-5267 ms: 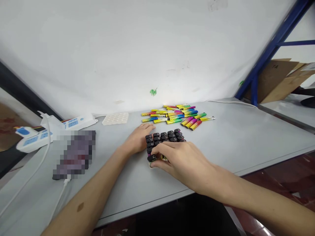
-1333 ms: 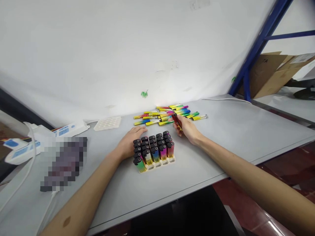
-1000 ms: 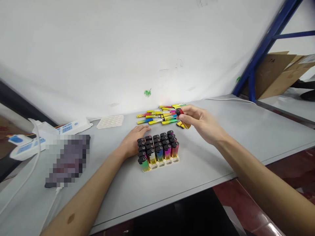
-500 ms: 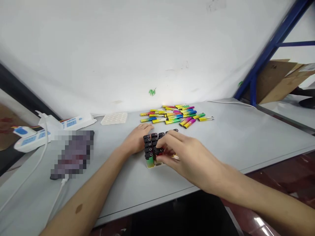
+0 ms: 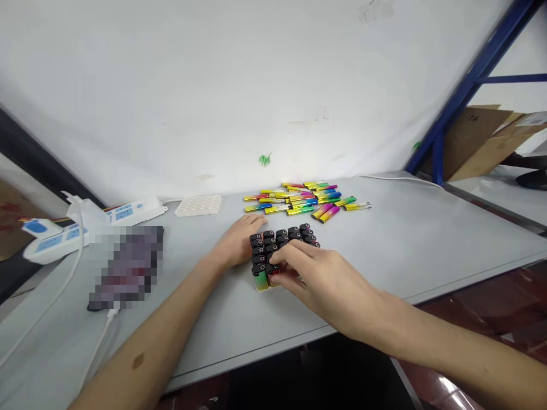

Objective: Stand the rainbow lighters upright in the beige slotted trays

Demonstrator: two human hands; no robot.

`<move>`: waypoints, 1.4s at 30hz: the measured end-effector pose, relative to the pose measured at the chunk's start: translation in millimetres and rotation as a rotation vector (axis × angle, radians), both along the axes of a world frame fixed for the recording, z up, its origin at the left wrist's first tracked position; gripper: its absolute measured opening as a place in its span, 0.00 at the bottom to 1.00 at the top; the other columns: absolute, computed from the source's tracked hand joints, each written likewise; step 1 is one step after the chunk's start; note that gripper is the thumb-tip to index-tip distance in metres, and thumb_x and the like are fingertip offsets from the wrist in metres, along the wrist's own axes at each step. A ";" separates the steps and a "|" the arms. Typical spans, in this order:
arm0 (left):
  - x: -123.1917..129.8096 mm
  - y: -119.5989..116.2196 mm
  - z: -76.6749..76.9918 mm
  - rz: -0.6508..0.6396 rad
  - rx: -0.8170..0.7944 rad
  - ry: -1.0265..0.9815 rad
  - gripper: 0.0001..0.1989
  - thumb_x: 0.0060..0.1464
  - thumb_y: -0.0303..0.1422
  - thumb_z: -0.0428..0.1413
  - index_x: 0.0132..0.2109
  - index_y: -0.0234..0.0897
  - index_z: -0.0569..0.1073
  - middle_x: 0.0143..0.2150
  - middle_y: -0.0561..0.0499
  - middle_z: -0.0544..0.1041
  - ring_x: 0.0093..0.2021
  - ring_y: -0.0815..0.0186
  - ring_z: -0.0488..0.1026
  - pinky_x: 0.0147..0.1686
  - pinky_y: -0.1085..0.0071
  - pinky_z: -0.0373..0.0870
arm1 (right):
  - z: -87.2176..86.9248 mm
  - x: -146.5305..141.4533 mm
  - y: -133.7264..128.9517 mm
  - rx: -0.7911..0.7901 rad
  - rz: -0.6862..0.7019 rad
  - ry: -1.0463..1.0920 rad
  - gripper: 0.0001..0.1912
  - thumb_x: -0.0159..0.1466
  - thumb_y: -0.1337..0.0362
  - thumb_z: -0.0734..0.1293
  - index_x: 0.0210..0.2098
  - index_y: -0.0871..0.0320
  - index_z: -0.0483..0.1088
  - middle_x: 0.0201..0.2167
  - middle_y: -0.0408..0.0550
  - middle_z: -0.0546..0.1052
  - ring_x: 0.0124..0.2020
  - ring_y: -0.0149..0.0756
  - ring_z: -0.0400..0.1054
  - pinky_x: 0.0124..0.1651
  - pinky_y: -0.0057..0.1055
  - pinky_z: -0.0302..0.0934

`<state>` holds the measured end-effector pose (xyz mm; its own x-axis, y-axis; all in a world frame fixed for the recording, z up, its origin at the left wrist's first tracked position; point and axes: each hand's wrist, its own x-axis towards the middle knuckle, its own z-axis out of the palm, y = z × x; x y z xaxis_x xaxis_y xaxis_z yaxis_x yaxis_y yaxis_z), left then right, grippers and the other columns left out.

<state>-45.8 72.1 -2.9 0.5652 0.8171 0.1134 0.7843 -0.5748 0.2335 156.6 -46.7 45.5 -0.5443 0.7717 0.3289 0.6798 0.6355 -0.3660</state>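
Observation:
Several black-topped lighters (image 5: 270,241) stand upright in close rows in a pale tray (image 5: 262,290), near the middle of the table. At the near left corner is a lighter with a green-to-yellow body (image 5: 260,279). My right hand (image 5: 325,279) pinches a red lighter (image 5: 272,268) beside it, thumb and fingers around its upper part, low in the front row. This hand covers the right front of the tray. Flat on the table, my left hand (image 5: 241,239) lies against the left side of the rows with fingers stretched forward; the lighters partly hide it.
Behind the tray lies a loose pile of shiny multicoloured lighter sleeves or lighters (image 5: 299,200). A white tray with holes (image 5: 199,205) sits against the wall. To the left are power strips (image 5: 123,213), cables and a blurred device (image 5: 132,267). Cardboard boxes (image 5: 491,136) stand right.
My right hand has moved slightly down and left, lowering the red lighter into the front row beside the green one. The left hand stays in place.

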 end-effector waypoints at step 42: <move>-2.6 2.8 1.2 0.058 -0.066 -0.098 0.26 0.59 0.39 0.50 0.61 0.33 0.69 0.67 0.39 0.66 0.69 0.50 0.59 0.67 0.50 0.58 | -42.7 106.3 126.4 -0.104 -0.853 -0.069 0.12 0.67 0.61 0.56 0.38 0.60 0.67 0.43 0.62 0.73 0.36 0.46 0.69 0.37 0.36 0.57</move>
